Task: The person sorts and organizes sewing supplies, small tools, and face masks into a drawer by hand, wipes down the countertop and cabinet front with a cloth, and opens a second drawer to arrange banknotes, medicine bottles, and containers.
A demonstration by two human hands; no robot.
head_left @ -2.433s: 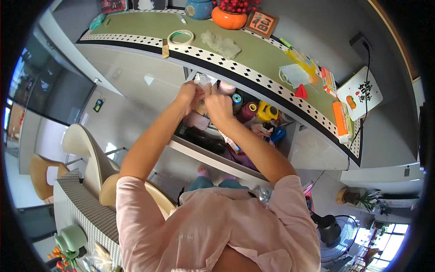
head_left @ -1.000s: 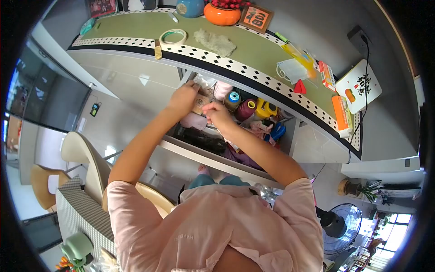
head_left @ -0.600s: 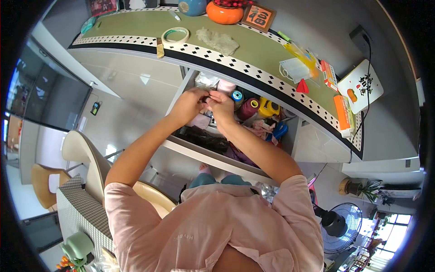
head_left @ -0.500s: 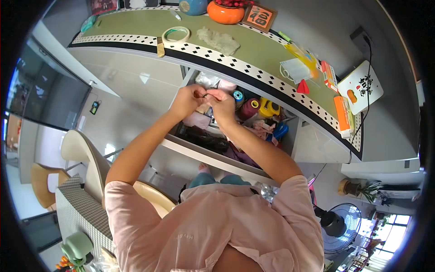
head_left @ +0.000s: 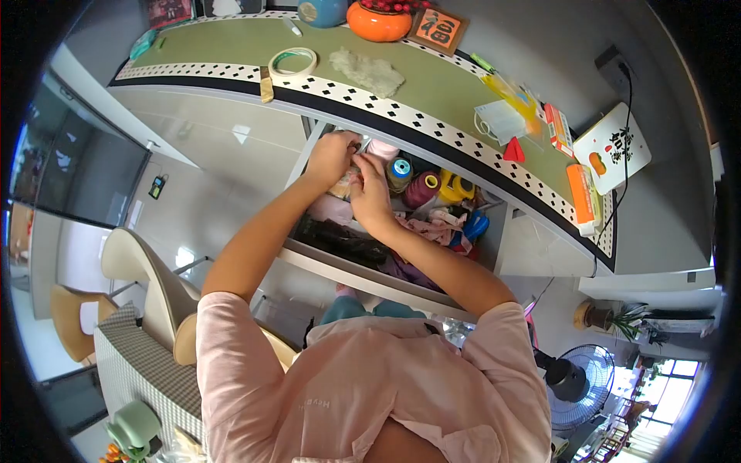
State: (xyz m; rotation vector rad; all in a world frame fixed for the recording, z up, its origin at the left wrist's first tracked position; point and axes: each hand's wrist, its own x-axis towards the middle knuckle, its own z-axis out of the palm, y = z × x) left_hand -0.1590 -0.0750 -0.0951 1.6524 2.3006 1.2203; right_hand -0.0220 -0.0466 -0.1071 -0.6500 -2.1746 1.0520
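Note:
Both hands are over the left part of an open drawer. My left hand is closed, its fingertips pinched together; whatever they hold is too small to make out. Close beside it, my right hand has bent fingers pressed together, their tips pointing toward the left hand. What they grip, if anything, is hidden. Just right of the hands stand a thread spool with a blue top, a maroon thread cone and a yellow thread cone. A pale pink item lies below my left hand.
Black plastic, pink ribbon-like cloth and a blue object fill the drawer's front. On the counter above lie a tape roll, white fluff and a face mask. Chairs stand at left.
My hands, touching at the fingertips before, have moved slightly apart. The right hand has shifted down and left, uncovering more of the blue-topped spool.

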